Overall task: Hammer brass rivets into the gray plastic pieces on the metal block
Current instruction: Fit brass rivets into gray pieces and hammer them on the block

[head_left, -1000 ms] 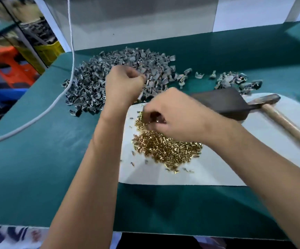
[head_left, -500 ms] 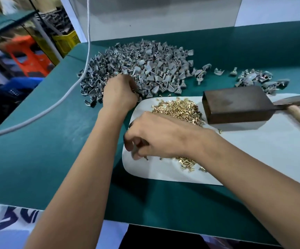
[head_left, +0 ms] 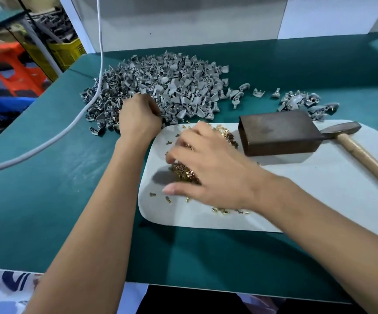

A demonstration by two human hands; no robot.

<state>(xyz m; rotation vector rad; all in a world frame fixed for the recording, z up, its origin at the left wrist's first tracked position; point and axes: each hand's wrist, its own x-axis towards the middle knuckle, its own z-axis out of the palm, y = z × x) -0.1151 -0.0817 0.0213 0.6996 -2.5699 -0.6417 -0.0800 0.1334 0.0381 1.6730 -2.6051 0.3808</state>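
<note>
- A green table [head_left: 47, 200] carries a white mat [head_left: 319, 200], with the metal block [head_left: 278, 132] on the mat's far part.
- Left of the block lie the rivets [head_left: 183, 173]; the gray pieces [head_left: 172, 87] are heaped beyond it to the left.
- The hammer [head_left: 351, 141] touches the block's right end.
- The right hand [head_left: 210, 168], half a second ago curled at the mat's near-left edge, now spreads its fingers over the rivets, nearer the block.
- The left hand [head_left: 138, 118] stays curled at the pile's near edge; what it holds cannot be seen.

Both forearms are bare to the elbows, no sleeves or gloves.
</note>
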